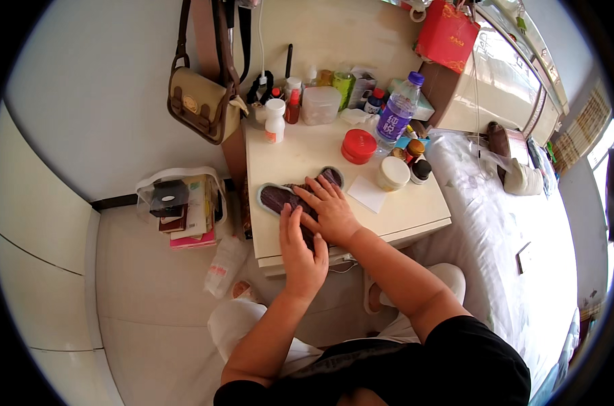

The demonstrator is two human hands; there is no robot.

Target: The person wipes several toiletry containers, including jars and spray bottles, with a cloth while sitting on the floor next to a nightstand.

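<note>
A dark purple knitted or woven item with pale blue-green edging (276, 198), perhaps a slipper or sock, lies on the cream tabletop (266, 157). One rounded end points left and another (331, 175) points up and right. My right hand (332, 213) lies palm down over its middle with the fingers slightly spread. My left hand (303, 254) rests along its lower left part, thumb apart from the fingers. The portion beneath both hands is hidden. A white square of paper (367, 194) lies just right of my right hand.
Behind stand a red round jar (359, 146), a cream-lidded jar (393, 173), a purple-labelled water bottle (398, 114), a white bottle (275, 121) and a plastic box (320, 105). A bag (198, 104) hangs left. A bed (520, 228) is at the right, a bin of books (185, 208) on the floor.
</note>
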